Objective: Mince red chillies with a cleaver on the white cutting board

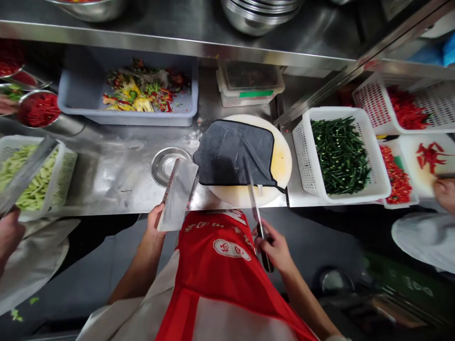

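My left hand (pixel 155 219) is closed on a broad-bladed cleaver (pixel 179 192), whose blade stands tilted in front of the counter edge; its handle is hidden. In my right hand (pixel 273 244), fingers wrap round the black handle of a knife (pixel 253 201). Its slim blade, seen nearly edge-on, points away over a dark grey cloth (pixel 231 151). That cloth, edged in black, lies spread over a round white cutting board (pixel 282 161). Just left of the cloth, a shallow metal bowl (pixel 159 166) sits partly behind the cleaver.
A grey bin (pixel 142 118) of vegetable scraps and a lidded plastic box (pixel 249 85) stand at the back. Right is a white basket of green chillies (pixel 341 156). A co-worker's hand (pixel 446 192) is far right; another's hand (pixel 10 234) holds a cleaver (pixel 26 173) far left.
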Available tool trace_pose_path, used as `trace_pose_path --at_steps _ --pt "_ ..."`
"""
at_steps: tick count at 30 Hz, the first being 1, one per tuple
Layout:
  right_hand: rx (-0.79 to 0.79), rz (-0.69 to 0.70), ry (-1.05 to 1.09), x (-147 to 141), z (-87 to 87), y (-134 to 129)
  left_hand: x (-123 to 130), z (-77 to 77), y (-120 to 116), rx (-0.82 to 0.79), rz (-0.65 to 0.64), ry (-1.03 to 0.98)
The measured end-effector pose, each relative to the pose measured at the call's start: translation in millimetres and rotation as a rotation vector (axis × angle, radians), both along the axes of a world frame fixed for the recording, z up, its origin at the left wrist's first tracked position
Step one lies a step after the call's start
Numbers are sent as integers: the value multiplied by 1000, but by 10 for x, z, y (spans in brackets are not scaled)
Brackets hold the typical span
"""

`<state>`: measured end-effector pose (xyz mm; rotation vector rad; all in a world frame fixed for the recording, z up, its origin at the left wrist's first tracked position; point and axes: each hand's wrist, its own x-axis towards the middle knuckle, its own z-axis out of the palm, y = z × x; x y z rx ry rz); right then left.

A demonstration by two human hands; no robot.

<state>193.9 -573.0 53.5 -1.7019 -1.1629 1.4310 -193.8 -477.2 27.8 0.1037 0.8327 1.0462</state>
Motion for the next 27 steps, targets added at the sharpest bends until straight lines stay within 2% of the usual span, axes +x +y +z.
trace_pose_path --at_steps 3,5,7,9,11,15,18,20,23,25,27 --pt "-11 -263 205 -44 13 528 116 54 77 -20 20 31" --pt "59 -432 224 -73 -58 970 174 90 142 -20 7 26" --pt "127 -507 226 -64 -162 1343 205 116 193 -7 -13 9" --pt "138 -493 227 -27 -265 1585 213 130 212 7 -36 -7" --pt "110 -443 187 10 -349 1705 211 131 196 23 -40 -14" --pt "-4 -271 -233 32 -431 1779 194 110 80 52 -5 -2" --pt "-33 -194 -482 63 -410 1836 152 88 -41 42 24 -1" --pt "-41 -166 -564 126 -337 1885 99 68 -130 45 68 -6" --pt "-84 -93 -713 219 -117 1946 -6 28 -280 43 146 -22" --pt "-88 -60 -689 158 64 1958 -73 5 -383 29 184 -41" --pt "-77 -14 -543 -103 188 1930 -124 0 -479 26 226 -57"
